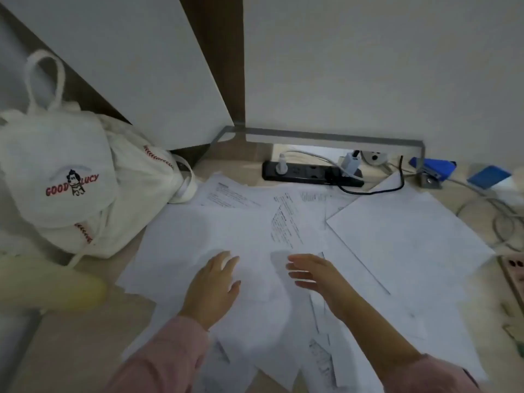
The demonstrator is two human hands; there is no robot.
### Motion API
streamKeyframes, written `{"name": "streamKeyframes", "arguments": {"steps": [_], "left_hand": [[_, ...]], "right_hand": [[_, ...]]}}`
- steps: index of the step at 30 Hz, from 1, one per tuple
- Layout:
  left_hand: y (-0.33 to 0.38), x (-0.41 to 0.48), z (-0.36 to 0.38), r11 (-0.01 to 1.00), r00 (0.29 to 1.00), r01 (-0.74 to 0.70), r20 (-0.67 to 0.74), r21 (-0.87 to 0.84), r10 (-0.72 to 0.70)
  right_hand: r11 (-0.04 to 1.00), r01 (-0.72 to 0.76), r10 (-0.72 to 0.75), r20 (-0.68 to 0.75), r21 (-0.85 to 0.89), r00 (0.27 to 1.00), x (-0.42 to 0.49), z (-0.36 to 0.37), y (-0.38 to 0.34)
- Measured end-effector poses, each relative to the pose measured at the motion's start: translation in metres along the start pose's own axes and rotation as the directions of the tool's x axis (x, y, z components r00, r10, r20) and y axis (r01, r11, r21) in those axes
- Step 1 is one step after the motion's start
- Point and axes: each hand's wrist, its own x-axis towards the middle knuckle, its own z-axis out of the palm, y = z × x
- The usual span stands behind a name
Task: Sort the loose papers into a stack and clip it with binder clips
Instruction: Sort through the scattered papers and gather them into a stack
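Several loose white papers point(397, 236) lie scattered and overlapping across the beige desk, some printed, some blank side up. My left hand point(211, 287) lies palm down on the sheets near the middle, fingers straight and spread. Just to its right, my right hand point(314, 276) hovers over or touches the papers with fingers extended to the left, holding nothing. Both arms wear pink sleeves. No binder clip can be made out.
A white cloth bag point(71, 182) with red lettering sits at the left. A black power strip point(309, 173) with plugs and cables lies at the back by the wall. Blue objects point(436, 167) and tangled cords occupy the right. A pale yellow object point(54, 285) lies at the left edge.
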Motion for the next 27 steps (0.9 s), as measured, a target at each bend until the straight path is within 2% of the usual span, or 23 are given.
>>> {"name": "streamKeyframes", "arguments": {"steps": [4,7,10,15,18,20,22,25,27], "left_hand": [[-0.032,-0.005,0.012,0.987,0.979,0.156,0.127,0.049,-0.161],[-0.042,-0.008,0.021,0.988,0.966,0.149,0.208,0.046,-0.156],[-0.047,-0.010,0.025,0.989,0.967,0.116,0.218,0.087,-0.132],[-0.045,-0.009,0.025,0.989,0.964,0.144,0.218,0.044,-0.151],[-0.038,-0.007,0.017,0.969,0.955,0.198,0.251,-0.147,-0.157],[-0.028,-0.004,0.009,0.901,0.956,0.250,0.239,-0.354,-0.171],[-0.017,-0.001,0.001,0.791,0.954,0.293,0.217,-0.536,-0.207],[-0.001,0.003,-0.012,0.590,0.931,0.364,0.271,-0.720,-0.243],[0.009,0.010,-0.018,0.489,0.924,0.383,0.312,-0.784,-0.223]], "right_hand": [[0.992,-0.107,0.105,-0.039,-0.061,0.994,0.021,0.032,0.019],[0.985,-0.157,0.149,-0.110,-0.066,0.983,0.039,0.049,0.031],[0.984,-0.161,0.150,-0.139,-0.072,0.979,0.054,0.060,0.040],[0.962,-0.089,0.032,-0.215,-0.260,0.976,0.058,0.073,0.044],[0.943,0.028,-0.105,-0.218,-0.331,0.970,0.047,0.068,0.037],[0.943,0.093,-0.178,-0.246,-0.320,0.953,0.034,0.055,0.027],[0.939,0.159,-0.260,-0.326,-0.305,0.909,0.019,0.033,0.011],[0.917,0.266,-0.378,-0.442,-0.296,0.813,-0.009,-0.007,-0.022],[0.873,0.321,-0.476,-0.495,-0.368,0.727,-0.033,-0.030,-0.048]]}}
